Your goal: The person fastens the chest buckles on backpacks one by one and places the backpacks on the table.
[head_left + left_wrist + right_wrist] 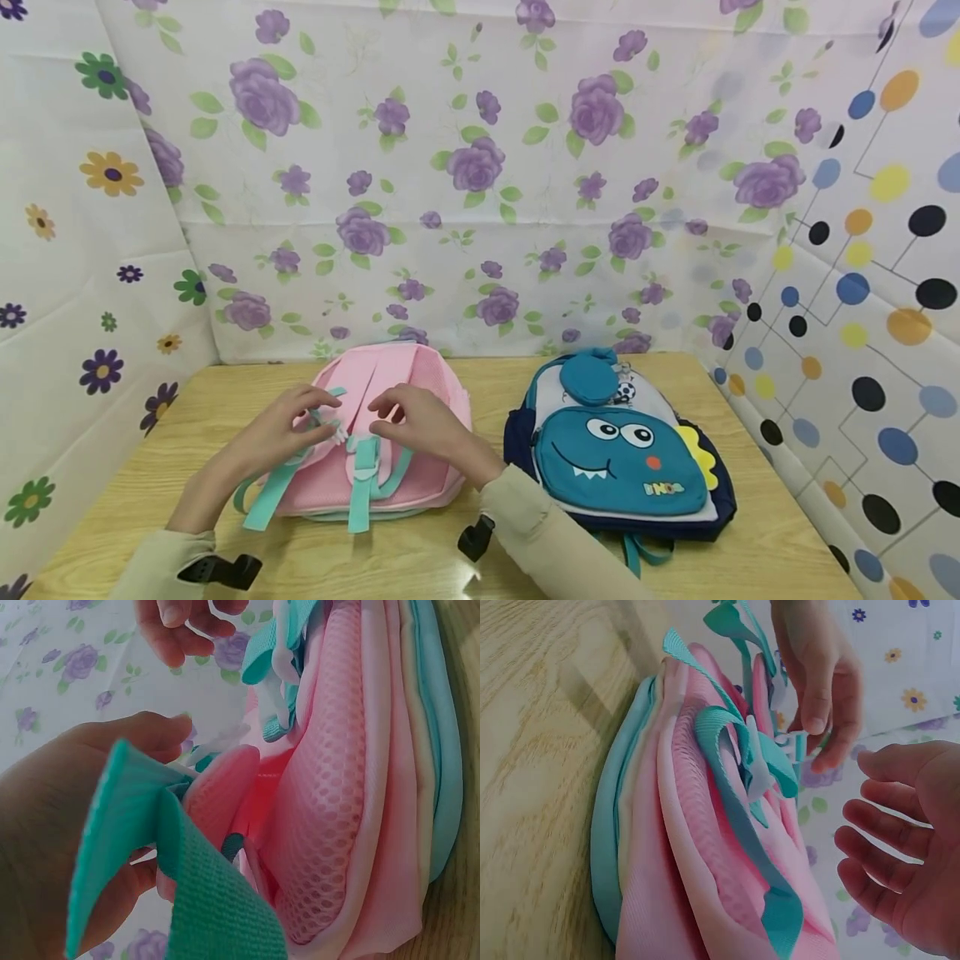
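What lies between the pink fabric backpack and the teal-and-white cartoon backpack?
In the head view, pale wooden tabletop, partly hidden by the right wrist.

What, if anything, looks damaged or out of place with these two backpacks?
Nothing looks damaged. Slightly odd: the pink backpack lies straps-up, mint strap ends loose past its lower edge, while the dinosaur backpack lies front-up.

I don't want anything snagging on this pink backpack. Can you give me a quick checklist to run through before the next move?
1. Pink backpack resting on the table: ok.
2. Right hand free: ok, it holds nothing.
3. Left hand gripping the white clip: cannot tell; it is close, but a hold is unclear.
4. Teal strap tails tucked away: not ok, they lie loose.
5. Dinosaur backpack apart from the pink one: ok.
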The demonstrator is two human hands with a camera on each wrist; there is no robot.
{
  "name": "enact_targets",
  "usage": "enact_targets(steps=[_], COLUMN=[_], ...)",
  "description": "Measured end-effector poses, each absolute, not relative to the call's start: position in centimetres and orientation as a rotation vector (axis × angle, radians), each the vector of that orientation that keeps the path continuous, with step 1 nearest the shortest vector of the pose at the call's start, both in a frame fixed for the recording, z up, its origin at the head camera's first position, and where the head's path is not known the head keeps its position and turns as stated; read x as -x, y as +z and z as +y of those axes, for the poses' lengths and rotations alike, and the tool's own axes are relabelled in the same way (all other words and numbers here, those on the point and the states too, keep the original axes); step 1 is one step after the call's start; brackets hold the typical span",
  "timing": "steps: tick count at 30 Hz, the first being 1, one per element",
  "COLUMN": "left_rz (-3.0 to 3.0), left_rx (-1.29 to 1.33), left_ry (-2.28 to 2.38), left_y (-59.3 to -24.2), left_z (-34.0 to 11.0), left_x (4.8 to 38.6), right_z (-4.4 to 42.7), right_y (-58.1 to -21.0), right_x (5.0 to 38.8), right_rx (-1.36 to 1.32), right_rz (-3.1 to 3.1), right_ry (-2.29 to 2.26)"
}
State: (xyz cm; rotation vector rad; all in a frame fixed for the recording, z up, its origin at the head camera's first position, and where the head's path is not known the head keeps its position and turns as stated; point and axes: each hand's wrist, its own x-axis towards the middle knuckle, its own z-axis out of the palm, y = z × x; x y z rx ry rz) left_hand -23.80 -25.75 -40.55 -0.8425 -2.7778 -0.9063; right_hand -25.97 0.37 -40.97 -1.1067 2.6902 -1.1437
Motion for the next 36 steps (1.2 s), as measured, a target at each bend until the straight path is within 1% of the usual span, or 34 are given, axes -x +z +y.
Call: enact_targets(steps=[8, 16, 27, 36], left_rz=[-2.767, -2.806, -2.909, -2.915], left_rx=[0.910, 0.866, 0.774, 0.804], left_ry=[-0.883, -0.850, -0.864, -0.862], left_y=[-41.1, -41.5, -41.4, -41.8], left_z=[-26.1, -26.2, -26.4, -26.6], left_x=[24.3, 24.2, 24.0, 24.2], right_z=[-1.5, -2.7, -2.4, -2.1], right_y=[-41.8, -42.6, -43.5, -43.6], right_x=[26.4, 26.6, 26.7, 26.6], right_rx=[1.100, 0.983, 0.902, 0.937], right_rz=[2.684, 2.727, 2.661, 2.551], right_ry=[-1.143, -1.103, -1.104, -1.006])
